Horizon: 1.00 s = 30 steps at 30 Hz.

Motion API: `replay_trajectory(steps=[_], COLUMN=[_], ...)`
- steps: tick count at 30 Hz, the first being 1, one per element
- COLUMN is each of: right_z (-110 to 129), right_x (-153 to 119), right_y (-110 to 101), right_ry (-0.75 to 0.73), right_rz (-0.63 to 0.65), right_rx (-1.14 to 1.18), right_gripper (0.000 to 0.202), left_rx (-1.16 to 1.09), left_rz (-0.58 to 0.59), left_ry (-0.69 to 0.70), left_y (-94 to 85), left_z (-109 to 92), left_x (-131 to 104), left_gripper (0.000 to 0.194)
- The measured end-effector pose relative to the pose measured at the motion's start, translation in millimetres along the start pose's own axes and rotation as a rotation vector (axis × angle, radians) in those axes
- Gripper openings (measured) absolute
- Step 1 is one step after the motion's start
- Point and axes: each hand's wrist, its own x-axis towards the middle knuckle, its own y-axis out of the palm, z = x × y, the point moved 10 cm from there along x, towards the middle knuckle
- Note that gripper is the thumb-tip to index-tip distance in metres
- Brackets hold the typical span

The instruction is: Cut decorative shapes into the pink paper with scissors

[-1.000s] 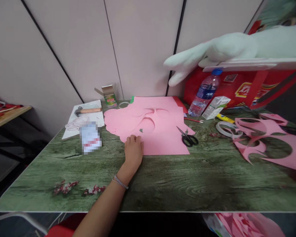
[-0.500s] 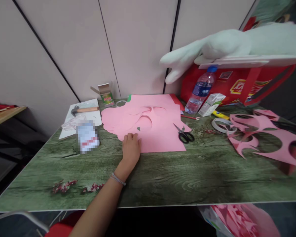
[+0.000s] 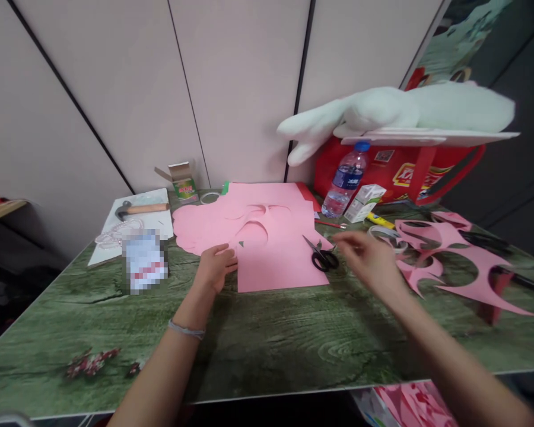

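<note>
My left hand [image 3: 216, 268] rests at the left edge of a pink paper sheet [image 3: 280, 267], its fingers apart and touching the edge. My right hand [image 3: 368, 258] hovers right of the sheet, slightly blurred, with bent fingers reaching left and nothing visible in them. Just left of its fingertips lie black-handled scissors [image 3: 324, 259], partly on the sheet with the blades pointing up and left. Behind the sheet, more pink paper lies in a pile, including scalloped pink cutouts [image 3: 191, 228] and curled pieces.
On the left are a hammer [image 3: 142, 209], bead strings [image 3: 118, 233], a blurred packet [image 3: 145, 261] and a small box [image 3: 183, 182]. On the right stand a water bottle [image 3: 345, 181] and a white carton [image 3: 365, 203], beside tape [image 3: 385, 232] and pink offcuts [image 3: 463, 273]. A red bag [image 3: 391, 172] stands behind.
My right hand has come into view from the right, near the scissors. My left hand has shifted slightly off the sheet, to its left edge. The camera view has tilted and turned a little.
</note>
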Motion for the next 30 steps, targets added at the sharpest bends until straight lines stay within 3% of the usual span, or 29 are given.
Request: replay_trajectory(steps=[3, 7, 15, 20, 23, 25, 27, 30], right_z=[-11.9, -18.0, -25.8, -43.3, -61.8, -74.7, -77.6, -69.7], right_x=[1.8, 1.4, 9.2, 22.0, 25.5, 22.7, 18.9, 13.3], right_y=[31.6, 53.2, 52.3, 43.6, 30.3, 20.6, 11.6, 1.7], right_ry=[0.079, 0.148, 0.241, 0.261, 0.300, 0.401, 0.430, 0.397], right_rz=[0.125, 0.204, 0.225, 0.224, 0.230, 0.172, 0.139, 0.116], right_rx=[-0.278, -0.528, -0.476, -0.321, -0.042, 0.540, 0.912, 1.183], right_gripper=[0.013, 0.020, 0.035, 0.031, 0.022, 0.023, 0.031, 0.035], left_rx=[-0.092, -0.128, -0.117, -0.090, -0.052, -0.028, -0.072, -0.193], left_rz=[0.031, 0.077, 0.261, 0.270, 0.293, 0.348, 0.421, 0.374], left_ry=[-0.095, -0.119, -0.010, 0.056, 0.103, 0.169, 0.230, 0.203], left_y=[1.6, 10.8, 50.7, 57.8, 63.1, 69.1, 74.5, 66.5], left_z=[6.2, 14.6, 21.7, 6.7, -24.2, -51.8, -74.0, -74.0], left_x=[0.2, 0.6, -17.5, -16.7, -19.9, -26.3, -32.6, -25.1], left_gripper=[0.006, 0.015, 0.030, 0.016, 0.009, 0.008, 0.017, 0.024])
